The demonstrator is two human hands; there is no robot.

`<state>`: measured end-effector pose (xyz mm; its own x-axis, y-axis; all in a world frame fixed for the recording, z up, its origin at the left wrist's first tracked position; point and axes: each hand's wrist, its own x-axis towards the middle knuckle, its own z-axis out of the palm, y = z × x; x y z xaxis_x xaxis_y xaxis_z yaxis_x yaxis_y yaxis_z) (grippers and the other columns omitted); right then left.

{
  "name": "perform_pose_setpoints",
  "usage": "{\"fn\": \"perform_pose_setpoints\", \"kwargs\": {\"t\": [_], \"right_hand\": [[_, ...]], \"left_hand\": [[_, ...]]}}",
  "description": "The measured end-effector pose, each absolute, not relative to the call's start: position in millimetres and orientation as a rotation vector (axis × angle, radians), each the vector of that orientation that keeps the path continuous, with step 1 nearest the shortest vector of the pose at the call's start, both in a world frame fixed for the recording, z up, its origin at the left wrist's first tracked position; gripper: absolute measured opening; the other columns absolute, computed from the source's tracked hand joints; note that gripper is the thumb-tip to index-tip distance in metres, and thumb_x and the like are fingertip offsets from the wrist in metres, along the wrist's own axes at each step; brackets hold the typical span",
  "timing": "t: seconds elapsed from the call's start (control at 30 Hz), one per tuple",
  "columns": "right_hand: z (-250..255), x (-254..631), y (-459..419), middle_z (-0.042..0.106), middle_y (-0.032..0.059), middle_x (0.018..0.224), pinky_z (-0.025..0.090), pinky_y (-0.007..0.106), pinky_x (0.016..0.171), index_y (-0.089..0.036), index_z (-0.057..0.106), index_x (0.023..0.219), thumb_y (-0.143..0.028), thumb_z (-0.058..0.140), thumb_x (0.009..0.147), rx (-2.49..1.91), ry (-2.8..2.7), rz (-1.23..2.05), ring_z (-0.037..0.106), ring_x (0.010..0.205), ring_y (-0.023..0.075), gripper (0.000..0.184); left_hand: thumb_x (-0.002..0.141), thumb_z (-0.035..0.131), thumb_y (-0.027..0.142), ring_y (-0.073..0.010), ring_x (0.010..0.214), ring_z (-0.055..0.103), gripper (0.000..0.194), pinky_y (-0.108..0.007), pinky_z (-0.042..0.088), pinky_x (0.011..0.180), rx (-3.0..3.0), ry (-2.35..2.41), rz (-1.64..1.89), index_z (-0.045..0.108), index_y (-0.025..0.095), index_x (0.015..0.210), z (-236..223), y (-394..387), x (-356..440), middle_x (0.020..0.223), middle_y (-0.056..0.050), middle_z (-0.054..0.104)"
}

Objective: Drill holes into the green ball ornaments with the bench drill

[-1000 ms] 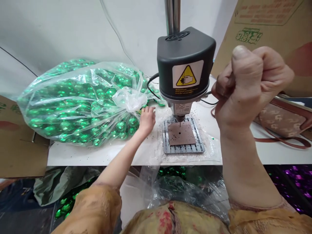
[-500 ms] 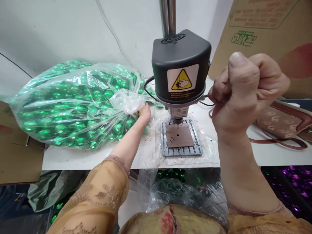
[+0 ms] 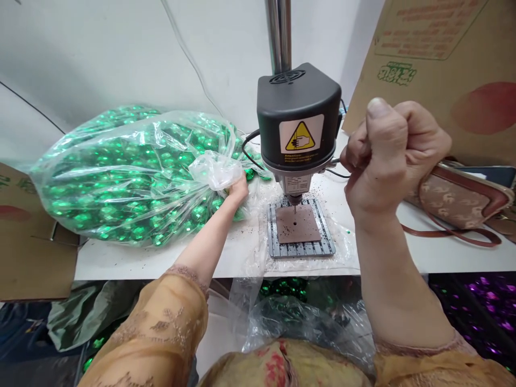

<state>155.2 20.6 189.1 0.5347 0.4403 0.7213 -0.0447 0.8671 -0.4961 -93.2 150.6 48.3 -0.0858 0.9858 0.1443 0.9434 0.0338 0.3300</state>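
Note:
A bench drill press (image 3: 300, 123) with a black motor cover and a warning sticker stands before me. My right hand (image 3: 393, 150) is closed in a fist around its feed lever (image 3: 334, 162), right of the motor. Below the thin bit, a brown square board (image 3: 298, 224) with a dark hole lies on the grooved metal base (image 3: 330, 248). At the left, a big clear plastic bag (image 3: 121, 177) bulges with shiny green faceted balls. My left hand (image 3: 238, 188) is at the bag's gathered mouth; the plastic and the hand itself hide its fingers.
Dark crumbs and clear plastic film (image 3: 344, 252) surround the base on the white table (image 3: 133, 263). Cardboard boxes stand at the right (image 3: 435, 70) and the left (image 3: 32, 242). A patterned handbag (image 3: 459, 201) with a brown strap lies at the right. Below the table edge hangs more clear plastic (image 3: 282, 317).
The view has shifted slightly, so the bag sits a little farther right and the right hand farther left in the picture. The right hand still grips the lever; the left stays at the bag's mouth.

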Motion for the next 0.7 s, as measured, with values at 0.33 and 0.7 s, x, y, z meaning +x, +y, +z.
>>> {"fn": "perform_pose_setpoints", "kwargs": {"t": [0.33, 0.7], "right_hand": [[189, 155, 17, 0.036, -0.0088, 0.047, 0.026, 0.024, 0.046, -0.021, 0.035, 0.057, -0.027, 0.061, 0.089, -0.492, -0.989, 0.311, 0.029, 0.042, 0.0023, 0.042], [186, 155, 22, 0.032, -0.0083, 0.050, 0.027, 0.024, 0.049, -0.021, 0.029, 0.061, -0.041, 0.061, 0.090, -0.516, -1.006, 0.243, 0.026, 0.043, 0.0013, 0.047]], "left_hand": [[0.085, 0.070, 0.055, -0.0183, 0.084, 0.067, 0.055, -0.031, 0.056, 0.071, 1.473, 1.184, 1.049, 0.062, 0.018, 0.125, 42, 87, -68, 0.101, -0.008, 0.071], [0.079, 0.079, 0.056, -0.0231, 0.108, 0.067, 0.063, -0.036, 0.054, 0.094, 1.473, 1.000, 1.101, 0.061, 0.017, 0.125, 11, 34, -35, 0.119, -0.011, 0.071]]}}
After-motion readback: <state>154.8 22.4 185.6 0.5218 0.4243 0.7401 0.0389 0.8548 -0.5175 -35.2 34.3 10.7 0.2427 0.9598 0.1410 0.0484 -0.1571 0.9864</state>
